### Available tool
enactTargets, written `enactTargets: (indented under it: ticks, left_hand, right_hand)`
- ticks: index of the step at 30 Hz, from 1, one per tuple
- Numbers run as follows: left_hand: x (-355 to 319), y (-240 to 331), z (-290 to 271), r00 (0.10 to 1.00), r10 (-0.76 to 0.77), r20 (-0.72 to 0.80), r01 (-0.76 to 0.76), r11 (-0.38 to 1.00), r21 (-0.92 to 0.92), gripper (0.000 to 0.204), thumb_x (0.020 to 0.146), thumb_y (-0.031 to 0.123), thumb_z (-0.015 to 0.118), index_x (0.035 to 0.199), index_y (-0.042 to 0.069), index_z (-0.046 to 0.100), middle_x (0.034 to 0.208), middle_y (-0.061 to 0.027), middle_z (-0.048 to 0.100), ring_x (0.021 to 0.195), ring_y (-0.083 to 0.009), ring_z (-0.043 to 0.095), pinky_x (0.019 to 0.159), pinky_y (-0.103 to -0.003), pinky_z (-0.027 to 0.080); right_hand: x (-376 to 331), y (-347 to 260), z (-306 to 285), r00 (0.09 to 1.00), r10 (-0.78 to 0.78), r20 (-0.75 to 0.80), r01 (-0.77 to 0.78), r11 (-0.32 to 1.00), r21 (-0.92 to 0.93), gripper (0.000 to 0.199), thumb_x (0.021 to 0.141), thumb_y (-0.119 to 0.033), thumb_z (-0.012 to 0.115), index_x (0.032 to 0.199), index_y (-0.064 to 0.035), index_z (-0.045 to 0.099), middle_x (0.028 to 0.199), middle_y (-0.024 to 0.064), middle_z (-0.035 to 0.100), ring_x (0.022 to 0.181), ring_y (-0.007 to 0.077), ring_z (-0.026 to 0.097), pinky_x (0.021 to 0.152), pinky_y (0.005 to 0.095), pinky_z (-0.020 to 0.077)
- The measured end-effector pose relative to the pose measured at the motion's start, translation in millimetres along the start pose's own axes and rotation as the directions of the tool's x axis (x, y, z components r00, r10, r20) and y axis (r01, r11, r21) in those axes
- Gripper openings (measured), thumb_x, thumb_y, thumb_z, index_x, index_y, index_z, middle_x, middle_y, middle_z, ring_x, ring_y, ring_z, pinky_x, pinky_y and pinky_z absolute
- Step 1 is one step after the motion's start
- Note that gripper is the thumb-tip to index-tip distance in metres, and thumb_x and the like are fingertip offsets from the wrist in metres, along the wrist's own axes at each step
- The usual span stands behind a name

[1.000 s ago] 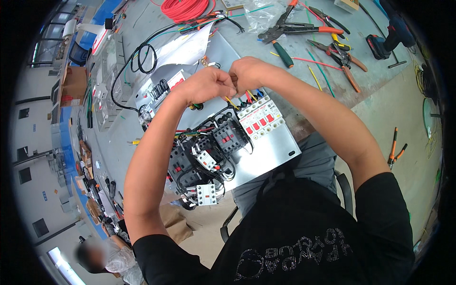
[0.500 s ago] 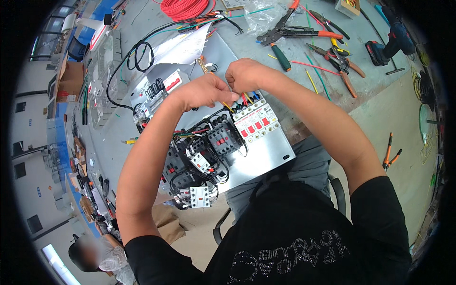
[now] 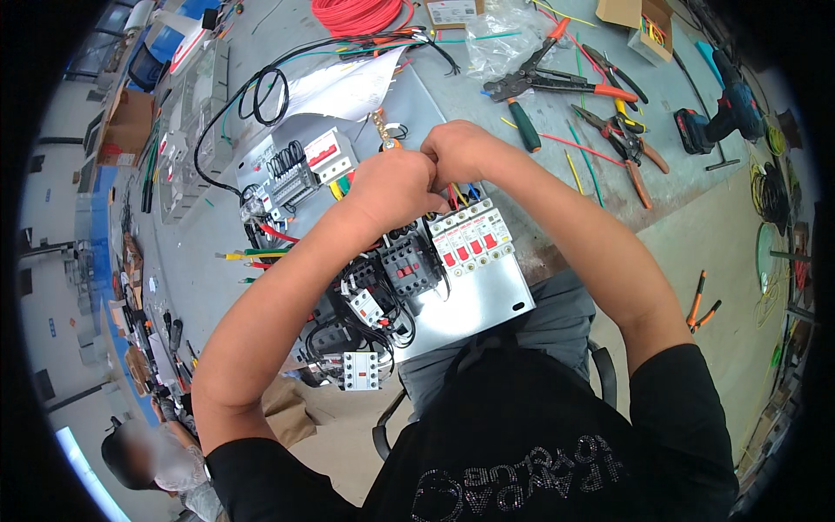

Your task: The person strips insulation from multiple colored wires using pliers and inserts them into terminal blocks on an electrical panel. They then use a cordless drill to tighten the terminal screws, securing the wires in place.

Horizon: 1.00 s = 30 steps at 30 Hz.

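Observation:
Above a row of white circuit breakers with red levers (image 3: 472, 244), my left hand (image 3: 396, 191) and my right hand (image 3: 463, 157) meet, knuckles close together. Both are closed in a pinch around the coloured wires (image 3: 461, 193) that run up from the breakers' terminals. The fingertips are mostly hidden, so which wire each one grips does not show. A silver metal mounting plate (image 3: 465, 306) carries the breakers. Beside them sit a dark contactor with red marks (image 3: 409, 266) and more black-wired contactors, partly under my left forearm. A white breaker with a red lever (image 3: 329, 153) lies beyond my left wrist.
Crimping pliers (image 3: 557, 80), a green-handled screwdriver (image 3: 524, 126), wire pliers (image 3: 619, 139) and a cordless drill (image 3: 726, 117) lie to the right. At the back are a red wire coil (image 3: 361, 13) and paper sheets (image 3: 339, 87). Another person (image 3: 161, 457) is at lower left.
My left hand has moved right against my right hand, and its fingers are now more hidden. The view has shifted slightly. Yellow and green wire ends now show beside my left wrist.

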<state>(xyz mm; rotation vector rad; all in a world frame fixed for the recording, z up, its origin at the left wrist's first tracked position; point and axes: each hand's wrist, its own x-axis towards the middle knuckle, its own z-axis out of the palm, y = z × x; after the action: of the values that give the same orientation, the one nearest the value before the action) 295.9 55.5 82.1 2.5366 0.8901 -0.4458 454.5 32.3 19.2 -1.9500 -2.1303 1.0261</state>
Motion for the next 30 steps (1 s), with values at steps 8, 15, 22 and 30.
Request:
enactTargets:
  ticks: [8,15,22,30]
  left_hand:
    - [-6.3,1.4,-10.4,0.986,0.156,-0.061,-0.144,0.976,0.163,0.027,0.079,0.036,0.084,0.083,0.011,0.076,0.079,-0.0129,0.073,0.079,-0.0337,0.071,0.070,-0.045,0.056]
    - [0.1,3.2,-3.2,0.977,0.210,0.029,-0.212,0.965,0.152,0.015,0.083,0.028,0.080,0.085,0.014,0.079,0.080,-0.0119,0.074,0.080,-0.0335,0.072,0.073,-0.046,0.057]
    - [-1.9,3.8,4.4,0.982,0.186,0.016,-0.186,0.968,0.169,0.016,0.082,0.028,0.080,0.084,0.013,0.079,0.080,-0.0108,0.074,0.081,-0.0331,0.072,0.074,-0.045,0.057]
    - [4.7,-2.2,-4.0,0.981,0.123,0.148,-0.139,0.985,0.101,0.018,0.087,0.030,0.075,0.087,0.012,0.079,0.085,-0.0123,0.074,0.083,-0.0337,0.072,0.076,-0.046,0.056]
  right_hand:
    - [-4.2,-3.2,-1.1,1.000,0.029,0.001,-0.029,1.000,-0.008,0.042,0.064,-0.026,0.089,0.103,-0.0133,0.081,0.104,0.0103,0.078,0.100,0.0294,0.074,0.088,0.0404,0.0588]
    - [5.5,5.5,3.8,0.999,-0.040,-0.023,0.038,0.997,-0.069,0.035,0.072,-0.023,0.084,0.106,-0.0148,0.081,0.108,0.0100,0.078,0.103,0.0302,0.073,0.087,0.0416,0.0586]
    - [8.5,6.3,3.5,0.999,-0.037,-0.007,0.036,0.997,-0.068,0.033,0.072,-0.021,0.083,0.104,-0.0150,0.080,0.106,0.0103,0.078,0.102,0.0296,0.073,0.086,0.0418,0.0584]
    - [9.9,2.3,0.4,1.000,-0.008,0.005,0.008,0.995,-0.097,0.032,0.073,-0.023,0.083,0.104,-0.0151,0.081,0.107,0.0099,0.078,0.103,0.0292,0.073,0.088,0.0415,0.0584]
